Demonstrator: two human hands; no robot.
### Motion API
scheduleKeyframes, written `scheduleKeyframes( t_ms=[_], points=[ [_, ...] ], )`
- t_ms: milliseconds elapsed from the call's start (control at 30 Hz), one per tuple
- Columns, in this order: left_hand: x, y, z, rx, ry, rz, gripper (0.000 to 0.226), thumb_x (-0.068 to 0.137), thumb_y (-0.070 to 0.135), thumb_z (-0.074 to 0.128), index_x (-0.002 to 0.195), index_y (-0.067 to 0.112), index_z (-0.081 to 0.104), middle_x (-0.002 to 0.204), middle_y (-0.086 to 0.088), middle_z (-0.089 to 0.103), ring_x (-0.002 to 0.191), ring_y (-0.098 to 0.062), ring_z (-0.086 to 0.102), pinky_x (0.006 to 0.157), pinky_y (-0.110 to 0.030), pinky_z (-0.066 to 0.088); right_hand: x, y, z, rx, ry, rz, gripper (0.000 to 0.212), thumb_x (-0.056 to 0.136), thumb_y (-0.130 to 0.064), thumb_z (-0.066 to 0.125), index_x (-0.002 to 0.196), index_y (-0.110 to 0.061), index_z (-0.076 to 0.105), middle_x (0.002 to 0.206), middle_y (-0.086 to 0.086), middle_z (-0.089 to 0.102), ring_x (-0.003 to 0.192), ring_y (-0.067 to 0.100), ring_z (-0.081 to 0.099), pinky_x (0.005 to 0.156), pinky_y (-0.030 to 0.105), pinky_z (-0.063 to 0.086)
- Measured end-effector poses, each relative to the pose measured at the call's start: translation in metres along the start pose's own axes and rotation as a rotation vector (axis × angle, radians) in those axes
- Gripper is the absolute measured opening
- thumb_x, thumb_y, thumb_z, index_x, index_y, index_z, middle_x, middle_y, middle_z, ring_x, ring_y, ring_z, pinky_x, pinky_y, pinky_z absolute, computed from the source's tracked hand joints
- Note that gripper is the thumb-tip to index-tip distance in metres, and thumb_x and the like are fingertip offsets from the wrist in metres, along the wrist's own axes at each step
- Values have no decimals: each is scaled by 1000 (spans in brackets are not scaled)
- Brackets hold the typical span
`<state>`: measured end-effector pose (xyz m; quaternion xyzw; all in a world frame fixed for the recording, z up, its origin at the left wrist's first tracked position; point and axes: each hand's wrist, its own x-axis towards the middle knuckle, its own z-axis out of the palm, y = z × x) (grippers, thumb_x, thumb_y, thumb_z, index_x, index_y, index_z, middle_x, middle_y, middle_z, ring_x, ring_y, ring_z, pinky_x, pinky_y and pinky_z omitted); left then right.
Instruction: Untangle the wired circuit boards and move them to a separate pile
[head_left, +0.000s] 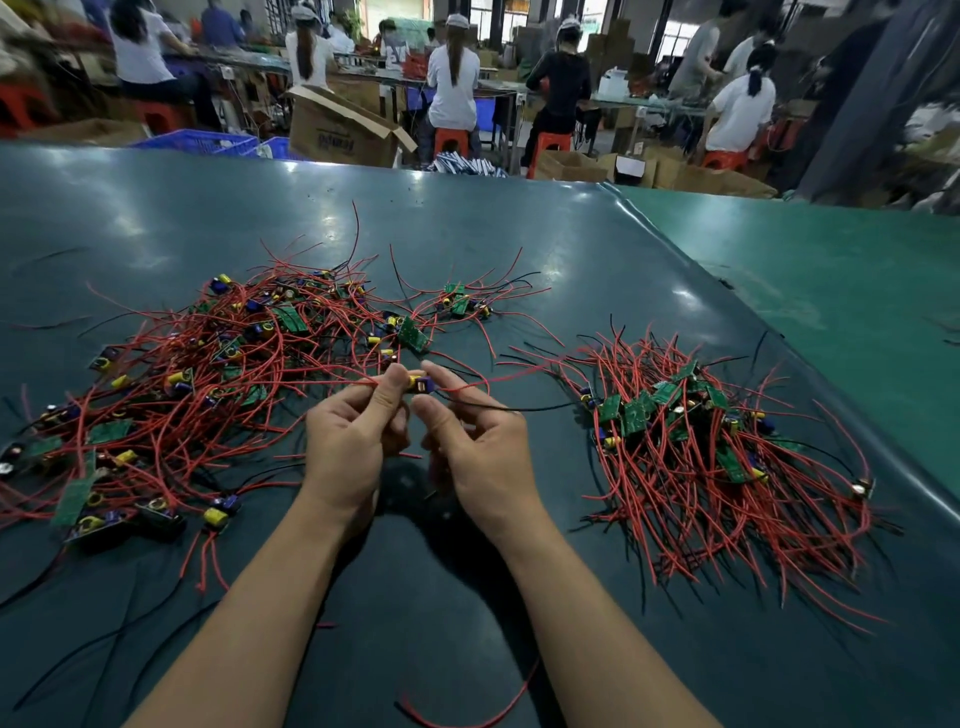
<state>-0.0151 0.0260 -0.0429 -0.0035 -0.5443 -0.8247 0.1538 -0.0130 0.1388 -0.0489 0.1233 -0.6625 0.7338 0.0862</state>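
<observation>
A big tangle of green circuit boards with red and black wires (208, 374) spreads over the left half of the dark green table (467, 597). A tidier pile of wired boards (691, 447) lies on the right. Between them, above the table, both hands hold one small wired board (418, 384) with yellow and blue parts. My left hand (353, 441) pinches it and its red wires from the left. My right hand (478, 447) pinches it from the right; a black wire trails rightward from it toward the right pile.
A small cluster of boards (460, 304) lies behind the hands. Loose red wire scraps (457, 719) sit near the front edge. A lighter green table surface (841, 291) adjoins on the right. Seated workers, cardboard boxes (337, 130) and blue crates stand beyond the far edge.
</observation>
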Motion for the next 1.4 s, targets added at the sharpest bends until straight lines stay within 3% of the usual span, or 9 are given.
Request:
scheduleKeyframes(
  t_ms=[133,333,600,667,733,867,1000,1233,1400],
  points=[
    [3,-5,0,57,-8,-49,39,90,27,61,54,19,71,47,7,54,43,-4,45,44,-17,37,1,5,3,-256,120,-171,29,80,-15,80,108,-15,74,86,-2,71,65,5,59,65,17,47],
    [6,-10,-2,126,21,-72,42,101,25,51,71,19,78,55,1,57,47,-5,45,45,-16,39,-1,6,5,-491,222,-479,16,79,-18,78,93,-9,77,82,5,73,73,15,67,70,27,54],
    [22,1,-13,-153,331,-85,45,105,26,34,87,3,67,43,7,45,38,-6,32,40,-19,29,-1,1,-1,-483,415,-650,18,83,-23,75,86,-5,74,79,4,72,68,11,64,67,23,53],
    [22,1,-15,-159,352,-84,48,106,32,32,89,4,66,44,6,49,37,-6,33,40,-18,29,-1,-8,-3,-342,526,-538,13,84,-29,74,88,-17,73,77,0,72,59,13,63,57,33,54],
    [22,0,-17,-175,369,-91,53,106,38,30,90,5,66,45,5,52,38,-6,35,41,-18,31,3,-20,-12,34,670,-346,17,82,-32,76,90,-25,63,75,-1,70,44,15,56,41,31,47],
    [21,-3,-16,-83,351,-48,54,105,41,32,87,5,68,46,5,53,39,-6,38,43,-20,31,14,-27,-42,506,901,49,34,84,-32,72,97,-10,50,85,14,70,37,12,53,34,22,43],
    [19,-7,-9,20,315,-2,49,105,37,39,81,5,67,45,5,53,40,-6,38,43,-20,29,14,-17,-32,510,736,284,29,93,-36,64,81,-11,53,73,7,67,39,9,53,36,19,42],
    [15,-12,-10,179,233,68,42,103,33,45,78,9,70,48,5,54,42,-7,40,42,-18,30,13,-11,-22,350,617,342,27,99,-29,56,80,-10,56,53,-2,60,35,9,46,33,18,35],
    [10,-14,-8,353,178,164,37,101,29,52,73,15,72,51,3,55,45,-9,41,49,-24,35,12,-13,-20,244,608,304,13,99,-25,55,92,-16,51,63,1,61,36,10,44,34,19,34]
  ],
)
